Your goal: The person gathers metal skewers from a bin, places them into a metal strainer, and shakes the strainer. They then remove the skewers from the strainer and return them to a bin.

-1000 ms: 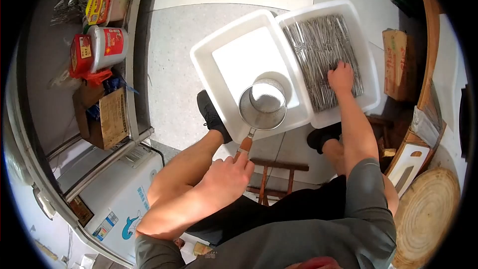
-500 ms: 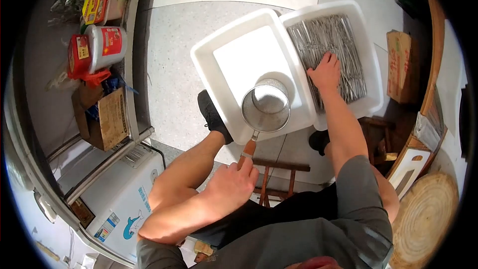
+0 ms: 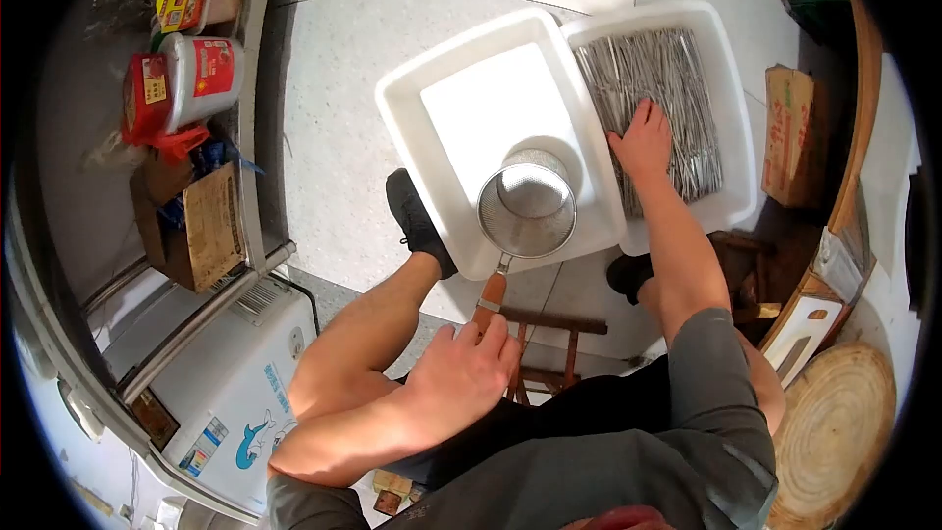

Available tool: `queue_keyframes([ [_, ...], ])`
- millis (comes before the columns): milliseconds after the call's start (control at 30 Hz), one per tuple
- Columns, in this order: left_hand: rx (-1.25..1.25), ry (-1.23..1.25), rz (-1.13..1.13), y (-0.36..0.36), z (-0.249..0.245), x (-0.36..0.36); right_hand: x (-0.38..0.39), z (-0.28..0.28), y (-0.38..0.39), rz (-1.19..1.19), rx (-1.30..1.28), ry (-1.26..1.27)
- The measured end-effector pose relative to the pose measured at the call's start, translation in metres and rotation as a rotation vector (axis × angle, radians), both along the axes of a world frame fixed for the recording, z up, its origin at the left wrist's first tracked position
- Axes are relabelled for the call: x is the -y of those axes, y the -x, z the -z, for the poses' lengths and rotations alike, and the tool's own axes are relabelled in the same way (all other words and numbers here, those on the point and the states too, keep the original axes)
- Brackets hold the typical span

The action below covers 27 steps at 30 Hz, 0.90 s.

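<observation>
My left hand (image 3: 465, 365) is closed round the wooden handle (image 3: 493, 292) of a wire mesh strainer (image 3: 527, 226). The strainer's bowl is over the near end of a white plastic tub (image 3: 392, 103), whose floor is brightly lit. Beside it stands a second white tub (image 3: 734, 69), filled with a dense layer of thin grey metal skewers (image 3: 677, 88). On these skewers lies my right hand (image 3: 645, 142), thumb and fingers apart, touching them. Whether any skewer sits under its fingers is hidden.
Shelving with a white bucket (image 3: 208, 79) and a cardboard box (image 3: 214, 226) lines the left side. At the right are a carton (image 3: 790, 132) and a round wooden chopping block (image 3: 839, 432). A wooden stool (image 3: 559, 326) shows between my legs.
The view has shifted slightly. My left hand still holds the strainer in nearly the same place, and my right hand stays on the skewers.
</observation>
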<state>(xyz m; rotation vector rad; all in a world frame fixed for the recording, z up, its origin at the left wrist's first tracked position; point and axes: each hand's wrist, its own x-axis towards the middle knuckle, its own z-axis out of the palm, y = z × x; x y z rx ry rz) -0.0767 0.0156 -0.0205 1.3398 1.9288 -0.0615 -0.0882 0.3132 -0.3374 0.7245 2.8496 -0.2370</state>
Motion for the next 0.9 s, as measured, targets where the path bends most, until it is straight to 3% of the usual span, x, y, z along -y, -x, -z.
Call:
queue_keyframes([
  [133,0.008,0.008,-0.048,0.003,-0.002,0.003,0.002,0.003,0.013,0.020,0.078,-0.109],
  [267,0.010,-0.027,-0.053,0.003,-0.006,0.006,-0.015,0.014,0.017,-0.009,-0.044,-0.211],
  [367,0.024,-0.052,-0.049,0.005,-0.011,0.008,-0.021,0.021,0.019,0.046,0.013,-0.161],
  [500,-0.019,-0.181,-0.086,0.002,-0.007,0.015,-0.033,0.015,0.027,0.183,0.132,0.032],
  [633,-0.017,-0.136,-0.080,0.001,-0.010,0.015,-0.037,-0.004,0.030,0.267,0.159,0.250],
  [767,-0.047,-0.183,-0.082,-0.004,-0.009,0.015,-0.054,-0.001,0.019,0.184,-0.017,0.382],
  [800,-0.058,-0.178,-0.076,-0.005,-0.009,0.016,-0.069,0.023,0.013,0.199,-0.060,0.488],
  [900,-0.084,-0.205,-0.043,-0.003,-0.010,0.016,-0.077,0.018,0.011,0.287,0.008,0.703],
])
